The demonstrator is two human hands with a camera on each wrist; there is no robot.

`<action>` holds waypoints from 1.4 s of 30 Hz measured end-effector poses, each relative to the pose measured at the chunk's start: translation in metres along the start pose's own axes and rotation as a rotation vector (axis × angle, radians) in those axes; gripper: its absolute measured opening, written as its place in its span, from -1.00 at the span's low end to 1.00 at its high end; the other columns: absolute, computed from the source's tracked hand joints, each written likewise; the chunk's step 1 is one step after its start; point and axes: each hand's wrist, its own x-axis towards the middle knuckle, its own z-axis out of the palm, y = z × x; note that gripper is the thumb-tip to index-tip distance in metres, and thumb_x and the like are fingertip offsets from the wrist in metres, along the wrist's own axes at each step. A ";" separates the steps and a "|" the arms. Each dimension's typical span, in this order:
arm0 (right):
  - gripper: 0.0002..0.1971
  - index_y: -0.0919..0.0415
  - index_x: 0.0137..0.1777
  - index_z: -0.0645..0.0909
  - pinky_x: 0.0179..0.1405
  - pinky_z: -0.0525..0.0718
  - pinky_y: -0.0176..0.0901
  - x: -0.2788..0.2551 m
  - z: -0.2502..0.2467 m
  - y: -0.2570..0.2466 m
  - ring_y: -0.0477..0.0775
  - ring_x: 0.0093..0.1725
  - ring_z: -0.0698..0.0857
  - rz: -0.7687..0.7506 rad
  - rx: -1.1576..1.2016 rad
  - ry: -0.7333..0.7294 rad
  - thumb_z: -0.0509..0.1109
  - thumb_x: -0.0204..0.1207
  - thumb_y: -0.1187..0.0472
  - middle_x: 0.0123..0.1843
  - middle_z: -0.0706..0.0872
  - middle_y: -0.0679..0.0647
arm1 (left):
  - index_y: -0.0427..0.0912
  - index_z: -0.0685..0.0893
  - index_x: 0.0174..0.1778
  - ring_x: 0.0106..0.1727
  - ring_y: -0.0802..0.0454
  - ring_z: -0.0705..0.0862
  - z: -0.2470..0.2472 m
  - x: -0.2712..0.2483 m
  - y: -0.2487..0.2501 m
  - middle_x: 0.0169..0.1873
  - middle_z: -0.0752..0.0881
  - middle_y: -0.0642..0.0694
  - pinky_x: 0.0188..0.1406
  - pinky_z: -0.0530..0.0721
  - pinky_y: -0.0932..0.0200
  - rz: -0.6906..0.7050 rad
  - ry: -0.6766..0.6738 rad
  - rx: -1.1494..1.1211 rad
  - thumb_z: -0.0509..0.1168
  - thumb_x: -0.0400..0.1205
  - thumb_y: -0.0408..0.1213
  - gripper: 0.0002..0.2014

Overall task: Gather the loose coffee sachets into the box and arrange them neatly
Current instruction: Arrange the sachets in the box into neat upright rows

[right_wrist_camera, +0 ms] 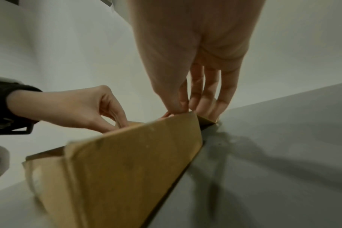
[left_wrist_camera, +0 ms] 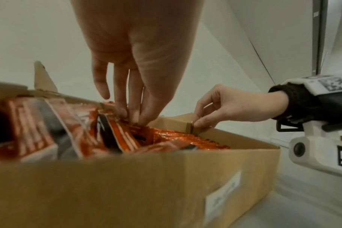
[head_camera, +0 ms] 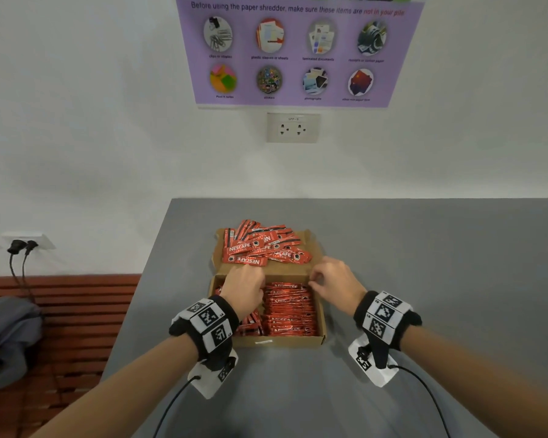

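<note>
An open cardboard box [head_camera: 282, 341] stands on the grey table. Its right side holds a tidy row of red sachets [head_camera: 290, 308]; on the left they stand unevenly. Several loose sachets [head_camera: 260, 248] are piled on the lid flap [head_camera: 313, 241], which lies flat behind the box. My left hand [head_camera: 257, 281] reaches into the far part of the box, where its fingertips [left_wrist_camera: 133, 117] pinch the tops of upright sachets [left_wrist_camera: 125, 135]. My right hand [head_camera: 314, 282] pinches the box's far right corner [left_wrist_camera: 189, 126] between thumb and fingers [right_wrist_camera: 181, 108].
The table's left edge [head_camera: 133, 298] runs close beside the box. Below it stands a red slatted bench [head_camera: 76, 311] with a grey bag [head_camera: 10, 336]. A white wall with a socket [head_camera: 293, 128] and a purple poster [head_camera: 298, 52] rises behind the table.
</note>
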 end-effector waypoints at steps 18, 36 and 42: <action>-0.80 0.16 0.11 0.69 0.20 0.52 -0.08 0.003 0.006 -0.010 0.05 0.17 0.54 -0.162 -0.137 -0.024 0.28 0.59 0.18 0.14 0.62 0.05 | -0.22 0.70 -0.08 0.01 -0.04 0.67 -0.005 -0.004 -0.003 0.02 0.70 -0.09 0.01 0.67 0.11 -0.009 0.003 -0.060 0.21 0.61 -0.44 -0.84; -0.76 0.04 0.13 0.71 0.22 0.40 0.06 0.009 0.016 -0.012 0.08 0.26 0.49 -0.166 -0.275 -0.152 0.22 0.63 0.13 0.21 0.67 -0.03 | -0.19 0.75 -0.13 -0.09 0.02 0.72 -0.016 -0.006 -0.016 -0.12 0.77 -0.04 -0.02 0.66 0.18 -0.032 -0.029 0.008 0.19 0.62 -0.39 -0.79; -0.77 0.05 0.11 0.70 0.22 0.40 0.05 0.008 0.015 -0.013 0.06 0.24 0.49 -0.158 -0.284 -0.130 0.22 0.62 0.13 0.19 0.67 -0.03 | -0.28 0.65 -0.24 -0.22 -0.03 0.71 -0.012 -0.005 -0.015 -0.24 0.72 -0.11 -0.22 0.69 0.18 -0.104 -0.064 -0.077 0.22 0.60 -0.38 -0.85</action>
